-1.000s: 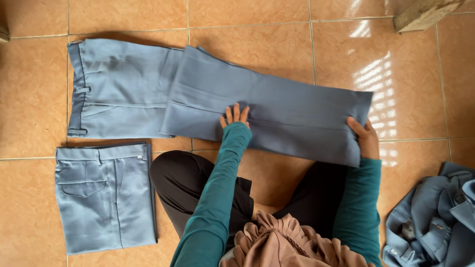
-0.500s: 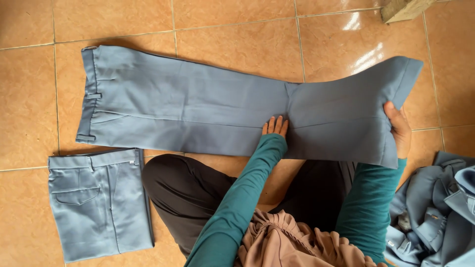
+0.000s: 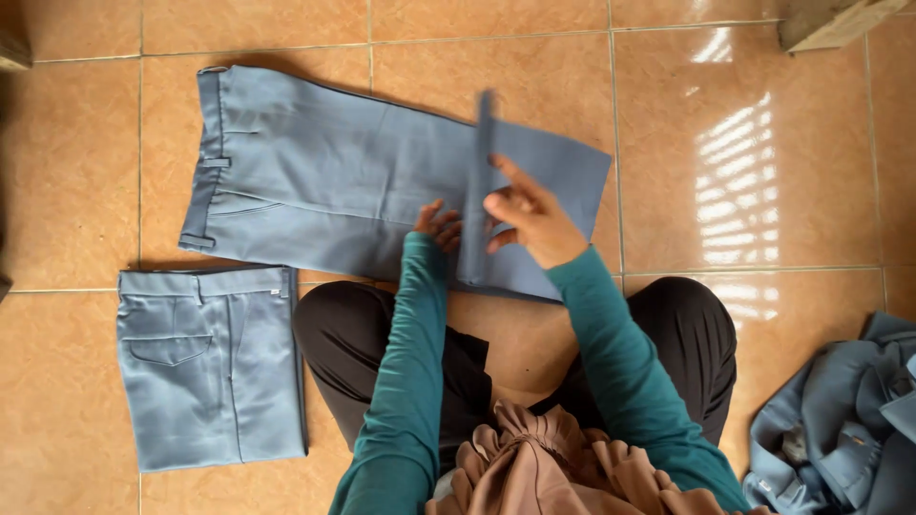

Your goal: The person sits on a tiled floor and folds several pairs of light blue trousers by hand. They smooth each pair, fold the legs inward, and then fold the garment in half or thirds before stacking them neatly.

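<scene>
Right hand (image 3: 528, 215) is pinched on the leg end of the grey-blue trousers (image 3: 334, 181), raised edge-on at mid-fold. Left hand (image 3: 439, 224) lies flat, fingers spread, pinning the crease. Best to keep that palm down and land the hems square on the waistband side. At eight o'clock, folded trousers (image 3: 210, 367); at four, a heaped clothes pile (image 3: 844, 429). Neither blocks the tiled floor (image 3: 744, 172) beyond.

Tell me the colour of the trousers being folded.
Plain grey-blue trousers, seen best in the head view.
</scene>
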